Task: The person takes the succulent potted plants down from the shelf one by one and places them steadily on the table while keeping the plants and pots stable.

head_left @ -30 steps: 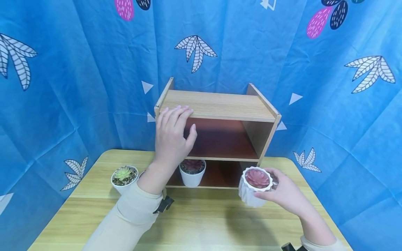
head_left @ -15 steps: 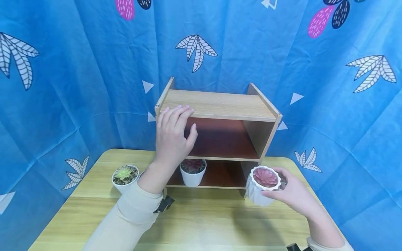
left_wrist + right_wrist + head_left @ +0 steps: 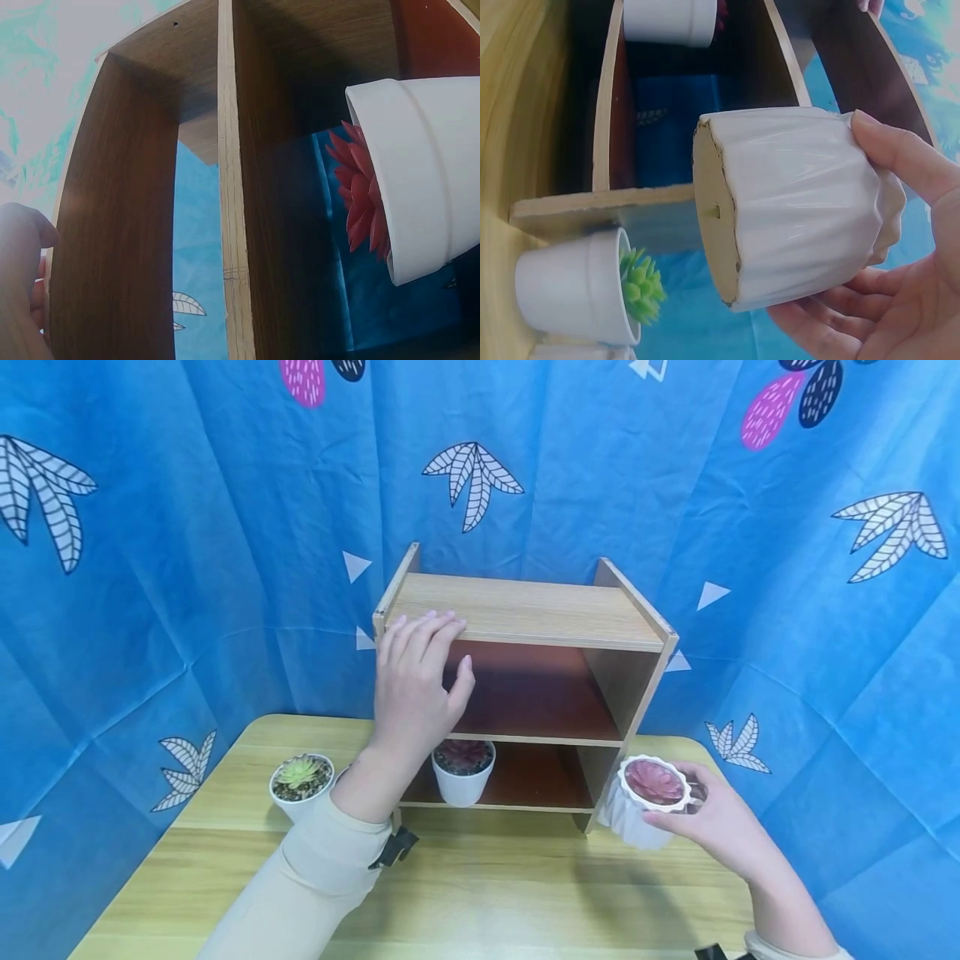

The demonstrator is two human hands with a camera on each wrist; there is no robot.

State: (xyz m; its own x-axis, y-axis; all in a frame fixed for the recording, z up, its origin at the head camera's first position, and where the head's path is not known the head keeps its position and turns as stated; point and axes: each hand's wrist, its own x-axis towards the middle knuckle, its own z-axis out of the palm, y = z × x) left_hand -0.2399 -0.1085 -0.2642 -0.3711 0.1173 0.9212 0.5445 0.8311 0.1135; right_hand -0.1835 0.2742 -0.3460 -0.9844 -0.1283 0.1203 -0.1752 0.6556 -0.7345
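My right hand [image 3: 723, 818] holds a white ribbed pot [image 3: 637, 814] with a pink succulent [image 3: 655, 782], raised above the table just right of the shelf. In the right wrist view the thumb lies near its rim, the fingers are around its other side, and its flat base shows. My left hand [image 3: 416, 685] rests on the front edge of the wooden shelf's top board [image 3: 517, 606], fingers extended, thumb apart. A smooth white pot [image 3: 463, 785] with a dark red succulent [image 3: 361, 187] sits on the shelf's bottom level, below my left hand.
A white pot with a pale green succulent [image 3: 300, 777] stands on the table [image 3: 480, 877] left of the shelf; another behind my left forearm is mostly hidden. Right of the shelf, a white pot [image 3: 574, 285] with a green succulent stands beside another pot [image 3: 581, 352], partly cut off.
My right hand has carried the ribbed pot to the right, past the shelf's right side panel. My left hand stays on the top board. The head view has shifted slightly.
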